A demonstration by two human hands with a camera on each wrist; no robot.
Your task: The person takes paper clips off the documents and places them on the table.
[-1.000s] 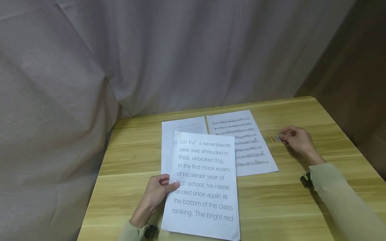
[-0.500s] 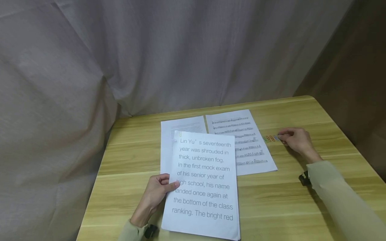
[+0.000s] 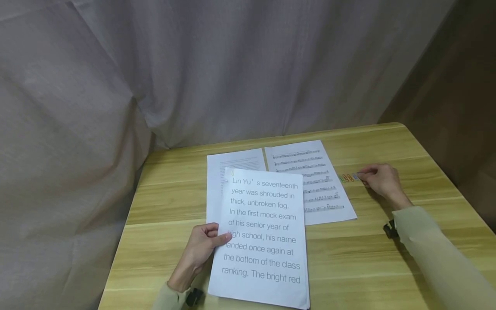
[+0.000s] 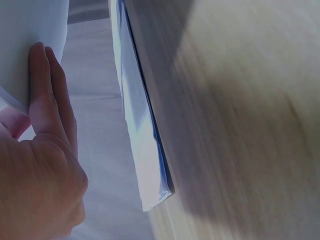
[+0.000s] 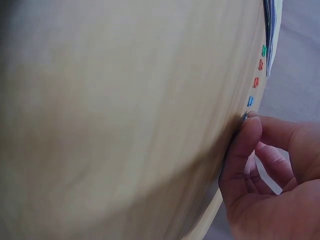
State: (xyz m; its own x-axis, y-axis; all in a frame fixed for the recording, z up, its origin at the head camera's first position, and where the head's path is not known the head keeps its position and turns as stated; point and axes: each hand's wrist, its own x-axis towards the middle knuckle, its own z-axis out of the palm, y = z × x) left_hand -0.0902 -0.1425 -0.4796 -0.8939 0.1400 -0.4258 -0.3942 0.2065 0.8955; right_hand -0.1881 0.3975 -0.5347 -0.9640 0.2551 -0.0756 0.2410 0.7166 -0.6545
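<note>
My left hand (image 3: 199, 247) grips the left edge of a stack of printed sheets (image 3: 263, 258), thumb on top and fingers underneath. A yellow paper clip (image 3: 232, 172) sits at the stack's top left corner. On the right, my right hand (image 3: 381, 183) is down at the table with thumb and index finger pinching a small paper clip (image 5: 245, 116), mostly hidden by the fingertips. Beside it runs a short row of paper clips: a blue clip (image 5: 250, 101), a red clip (image 5: 256, 82), another red clip (image 5: 260, 64) and a green clip (image 5: 264, 50).
Behind the held sheets, a text page (image 3: 215, 189) and a sheet of music (image 3: 325, 202) lie side by side on the wooden table (image 3: 348, 267). The held stack overlaps both in the head view. A grey curtain (image 3: 232, 77) hangs beyond the table's back edge.
</note>
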